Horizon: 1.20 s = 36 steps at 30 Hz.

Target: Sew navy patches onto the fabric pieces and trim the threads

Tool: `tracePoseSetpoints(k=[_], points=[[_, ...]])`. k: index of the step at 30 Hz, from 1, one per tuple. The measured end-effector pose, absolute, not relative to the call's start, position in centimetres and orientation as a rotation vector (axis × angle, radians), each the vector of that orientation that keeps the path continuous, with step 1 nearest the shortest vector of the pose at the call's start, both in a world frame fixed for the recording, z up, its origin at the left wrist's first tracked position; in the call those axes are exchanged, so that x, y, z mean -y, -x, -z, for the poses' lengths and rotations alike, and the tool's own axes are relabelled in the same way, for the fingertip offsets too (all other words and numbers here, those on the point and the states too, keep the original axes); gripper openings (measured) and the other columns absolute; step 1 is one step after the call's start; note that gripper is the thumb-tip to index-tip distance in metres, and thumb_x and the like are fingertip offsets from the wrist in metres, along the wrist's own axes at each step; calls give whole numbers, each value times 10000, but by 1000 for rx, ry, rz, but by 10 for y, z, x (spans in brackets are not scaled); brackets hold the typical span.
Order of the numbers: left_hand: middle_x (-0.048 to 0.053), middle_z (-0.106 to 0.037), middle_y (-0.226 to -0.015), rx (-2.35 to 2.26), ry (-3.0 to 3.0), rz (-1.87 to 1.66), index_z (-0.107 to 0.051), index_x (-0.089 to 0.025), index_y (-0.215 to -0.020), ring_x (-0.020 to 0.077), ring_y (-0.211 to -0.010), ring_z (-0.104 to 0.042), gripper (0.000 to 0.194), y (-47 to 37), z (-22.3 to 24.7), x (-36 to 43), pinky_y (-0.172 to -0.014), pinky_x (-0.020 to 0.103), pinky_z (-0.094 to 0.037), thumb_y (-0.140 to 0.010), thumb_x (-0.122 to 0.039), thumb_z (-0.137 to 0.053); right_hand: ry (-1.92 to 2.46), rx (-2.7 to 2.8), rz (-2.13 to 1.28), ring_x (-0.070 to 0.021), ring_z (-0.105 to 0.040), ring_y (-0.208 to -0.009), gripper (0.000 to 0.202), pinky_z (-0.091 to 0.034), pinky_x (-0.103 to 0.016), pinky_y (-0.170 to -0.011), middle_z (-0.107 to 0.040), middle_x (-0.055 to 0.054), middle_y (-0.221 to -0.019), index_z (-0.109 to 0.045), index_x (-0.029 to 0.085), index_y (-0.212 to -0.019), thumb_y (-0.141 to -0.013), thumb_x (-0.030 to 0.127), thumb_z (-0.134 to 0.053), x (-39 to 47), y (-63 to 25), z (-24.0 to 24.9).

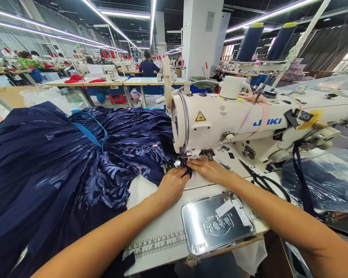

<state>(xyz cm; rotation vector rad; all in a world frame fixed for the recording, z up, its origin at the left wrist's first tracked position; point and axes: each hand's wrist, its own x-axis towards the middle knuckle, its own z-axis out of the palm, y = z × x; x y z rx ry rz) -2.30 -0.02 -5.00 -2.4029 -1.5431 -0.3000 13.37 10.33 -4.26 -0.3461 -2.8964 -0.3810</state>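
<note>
A white sewing machine (220, 116) stands over the table, its needle area just beyond my hands. My left hand (174, 183) presses fingertips, held together, on a small dark navy piece of fabric (187, 170) by the presser foot. From the right, my right hand (204, 168) lies with outstretched fingers on the same fabric, close to the foot. A large pile of navy garments (55, 154) with pale embroidery fills the left side, bound by a blue strap (88, 133). The exact stitching spot is partly hidden by the fingers.
A shiny metal tin lid (217, 224) lies in front of the machine, beside a printed ruler (156, 245). Black scissors (262, 179) and plastic-wrapped dark fabric (321, 181) are at right. Two navy thread cones (250, 42) stand above. People work at tables behind.
</note>
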Motion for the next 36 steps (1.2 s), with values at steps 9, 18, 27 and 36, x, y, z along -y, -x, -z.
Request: tracePoseSetpoints(k=[9, 18, 27, 36], points=[[120, -644, -1057, 1519, 2380, 354, -627, -111, -956, 220, -962, -608, 215, 26, 53, -5, -866, 348, -488, -772, -64, -527, 336, 2838, 334, -217, -583, -1029, 363, -486, -358, -860, -621, -122, -1134, -590, 102, -1118, -831, 16, -386, -107, -134, 42], [105, -658, -1002, 1462, 2374, 470, -602, -103, -1026, 231, -984, -564, 278, 28, 53, 4, -852, 377, -446, -800, -49, -449, 385, 2829, 314, -235, -590, -975, 339, -470, -375, -840, -626, -133, -1103, -599, 102, -1106, -816, 38, -436, -107, -131, 42], [63, -660, -801, 1483, 2406, 367, -635, -142, -782, 211, -910, -554, 245, 64, 30, 0, -908, 424, -336, -787, -70, -401, 325, 2656, 234, -213, -540, -808, 225, -466, -362, -724, -598, -100, -834, -644, 112, -931, -864, 159, -434, -86, -126, 52], [61, -587, -787, 1671, 2411, 336, -652, -179, -993, 198, -768, -490, 271, 44, 36, -3, -669, 346, -340, -840, -156, -429, 216, 2563, -108, -178, -541, -783, 245, -488, -346, -723, -617, -76, -862, -660, 146, -939, -867, 129, -426, -96, -133, 57]])
